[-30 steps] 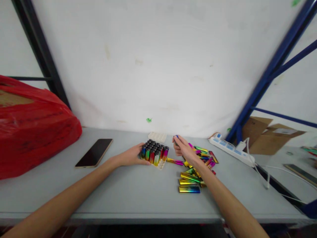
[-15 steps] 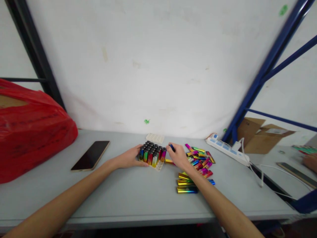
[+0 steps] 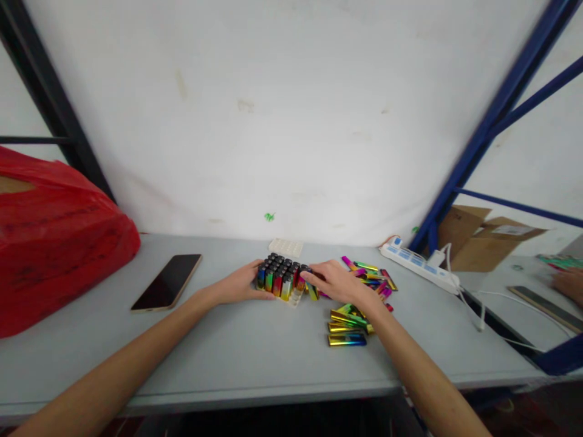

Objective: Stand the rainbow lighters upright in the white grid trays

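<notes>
Several metallic-coloured lighters (image 3: 277,283) with black tops stand upright and close together in a white cell tray (image 3: 295,299). My left hand (image 3: 241,284) is closed around the left side of this block, thumb along the front, other fingers partly hidden behind. At the right edge of the tray, my right hand (image 3: 336,280) grips a single lighter (image 3: 313,292), held slightly tilted with its black top up. Right of the tray lies a loose pile of shiny lighters (image 3: 347,340), partly covered by my right hand and forearm.
Behind the block lies another white cell tray (image 3: 286,247). A phone (image 3: 167,282) and a red plastic bag (image 3: 59,243) are on the left. Farther right are a white power strip (image 3: 419,264) with cables, a cardboard box (image 3: 483,243), blue rack posts and another person's hand (image 3: 568,284).
My right hand has moved from beside the pile to the tray's right edge, turning the lighter upright. Some pile lighters have shifted. My left hand keeps its hold.
</notes>
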Demonstrator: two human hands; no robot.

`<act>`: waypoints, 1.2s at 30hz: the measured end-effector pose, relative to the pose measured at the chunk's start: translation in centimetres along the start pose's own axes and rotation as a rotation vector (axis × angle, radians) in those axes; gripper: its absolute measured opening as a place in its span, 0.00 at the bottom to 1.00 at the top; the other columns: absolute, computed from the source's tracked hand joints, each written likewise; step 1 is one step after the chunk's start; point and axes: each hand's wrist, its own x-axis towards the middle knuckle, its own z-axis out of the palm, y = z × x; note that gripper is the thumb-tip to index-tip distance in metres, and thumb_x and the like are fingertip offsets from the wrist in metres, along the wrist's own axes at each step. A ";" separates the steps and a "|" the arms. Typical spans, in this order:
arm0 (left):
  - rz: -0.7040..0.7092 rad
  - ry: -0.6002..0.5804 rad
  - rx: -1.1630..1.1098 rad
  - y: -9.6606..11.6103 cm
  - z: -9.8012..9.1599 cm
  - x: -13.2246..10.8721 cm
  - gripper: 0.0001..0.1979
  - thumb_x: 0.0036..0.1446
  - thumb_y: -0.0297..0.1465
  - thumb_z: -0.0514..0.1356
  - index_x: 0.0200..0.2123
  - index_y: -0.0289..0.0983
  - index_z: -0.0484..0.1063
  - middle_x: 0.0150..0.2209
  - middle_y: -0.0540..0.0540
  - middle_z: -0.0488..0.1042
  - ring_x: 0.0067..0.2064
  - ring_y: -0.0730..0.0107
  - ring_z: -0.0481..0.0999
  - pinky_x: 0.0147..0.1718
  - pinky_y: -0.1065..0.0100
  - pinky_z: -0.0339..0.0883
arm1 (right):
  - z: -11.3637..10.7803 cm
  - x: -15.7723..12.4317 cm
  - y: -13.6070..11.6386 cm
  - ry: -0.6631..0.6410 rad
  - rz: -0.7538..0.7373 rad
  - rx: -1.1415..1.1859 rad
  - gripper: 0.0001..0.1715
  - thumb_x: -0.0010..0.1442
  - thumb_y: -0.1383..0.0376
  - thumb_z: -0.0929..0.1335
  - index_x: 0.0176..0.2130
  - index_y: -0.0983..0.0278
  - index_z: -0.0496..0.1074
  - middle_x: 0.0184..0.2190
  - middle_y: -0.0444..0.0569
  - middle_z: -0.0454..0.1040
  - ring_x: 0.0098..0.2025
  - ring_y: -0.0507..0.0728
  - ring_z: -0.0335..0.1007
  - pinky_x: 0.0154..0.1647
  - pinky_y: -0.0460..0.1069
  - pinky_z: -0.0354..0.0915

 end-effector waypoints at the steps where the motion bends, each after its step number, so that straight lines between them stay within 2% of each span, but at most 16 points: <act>1: -0.003 -0.002 -0.001 0.0 0.0 0.0 0.40 0.53 0.56 0.74 0.64 0.42 0.76 0.67 0.40 0.75 0.66 0.43 0.73 0.71 0.51 0.62 | 0.1 0.1 0.0 -0.010 0.023 0.000 0.30 0.79 0.50 0.61 0.32 0.62 0.73 0.26 0.45 0.74 0.29 0.54 0.66 0.36 0.49 0.56; 7: -0.009 -0.008 -0.004 0.0 0.0 0.1 0.41 0.53 0.58 0.73 0.63 0.43 0.76 0.67 0.41 0.75 0.66 0.43 0.74 0.70 0.53 0.64 | 0.4 0.2 0.8 0.002 0.115 0.064 0.27 0.77 0.50 0.66 0.31 0.62 0.76 0.27 0.48 0.80 0.30 0.55 0.73 0.36 0.48 0.60; 11: -0.015 -0.007 -0.001 0.1 0.0 0.1 0.42 0.52 0.57 0.74 0.64 0.41 0.75 0.66 0.41 0.75 0.66 0.43 0.74 0.70 0.52 0.64 | 0.6 -0.1 1.0 -0.105 0.130 0.286 0.26 0.75 0.47 0.66 0.34 0.62 0.76 0.33 0.51 0.86 0.35 0.59 0.82 0.37 0.49 0.69; 13: -0.015 -0.011 -0.003 0.1 0.0 0.1 0.42 0.53 0.58 0.73 0.64 0.40 0.75 0.66 0.40 0.75 0.66 0.43 0.74 0.70 0.53 0.63 | 0.9 -0.1 0.7 -0.136 0.148 0.319 0.26 0.75 0.46 0.66 0.35 0.62 0.76 0.35 0.52 0.87 0.36 0.59 0.84 0.37 0.49 0.71; 17: -0.016 -0.026 -0.010 -0.1 0.1 0.0 0.41 0.54 0.58 0.73 0.64 0.41 0.75 0.67 0.41 0.74 0.66 0.44 0.73 0.70 0.54 0.63 | 1.8 0.5 -0.5 -0.124 0.190 0.048 0.29 0.75 0.46 0.67 0.30 0.62 0.75 0.25 0.51 0.82 0.28 0.58 0.80 0.33 0.49 0.67; 20: -0.010 -0.026 -0.001 -0.3 0.1 0.1 0.41 0.54 0.57 0.73 0.64 0.41 0.75 0.67 0.40 0.73 0.67 0.44 0.72 0.71 0.54 0.62 | 1.9 0.7 -0.9 -0.108 0.195 -0.113 0.30 0.74 0.45 0.67 0.28 0.61 0.76 0.21 0.50 0.78 0.25 0.58 0.76 0.32 0.49 0.63; 24: -0.007 -0.027 -0.010 -0.1 0.1 0.2 0.42 0.54 0.57 0.73 0.65 0.41 0.74 0.67 0.40 0.73 0.68 0.42 0.72 0.71 0.53 0.62 | 0.3 -0.1 0.6 -0.147 0.137 -0.046 0.34 0.74 0.42 0.66 0.27 0.62 0.78 0.19 0.46 0.76 0.24 0.55 0.71 0.32 0.48 0.61; 27: -0.027 -0.023 -0.010 0.1 0.1 0.2 0.44 0.53 0.58 0.73 0.65 0.40 0.74 0.67 0.39 0.74 0.67 0.41 0.73 0.71 0.52 0.62 | -1.4 -0.9 2.8 -0.154 0.116 0.055 0.29 0.73 0.44 0.68 0.34 0.63 0.82 0.28 0.47 0.82 0.29 0.55 0.74 0.35 0.48 0.65; 31: -0.041 -0.022 -0.002 0.0 0.1 0.2 0.44 0.52 0.60 0.73 0.64 0.39 0.75 0.67 0.38 0.74 0.67 0.41 0.73 0.71 0.52 0.63 | -1.7 -1.2 4.8 -0.208 0.083 -0.013 0.17 0.65 0.53 0.77 0.45 0.64 0.85 0.45 0.56 0.83 0.46 0.62 0.78 0.50 0.53 0.69; 34: -0.032 -0.022 0.008 -0.1 0.1 0.2 0.43 0.51 0.61 0.72 0.63 0.41 0.76 0.67 0.40 0.74 0.67 0.41 0.73 0.71 0.52 0.63 | -0.7 -1.0 5.2 -0.269 0.051 -0.040 0.12 0.63 0.60 0.79 0.45 0.63 0.83 0.47 0.56 0.82 0.51 0.64 0.77 0.55 0.55 0.68; 36: -0.026 -0.019 0.003 0.0 0.1 0.2 0.41 0.52 0.61 0.72 0.61 0.42 0.77 0.66 0.41 0.75 0.67 0.42 0.73 0.71 0.52 0.63 | -0.2 -0.9 5.3 -0.268 0.073 -0.026 0.09 0.65 0.62 0.77 0.45 0.64 0.82 0.45 0.55 0.82 0.48 0.63 0.78 0.52 0.54 0.68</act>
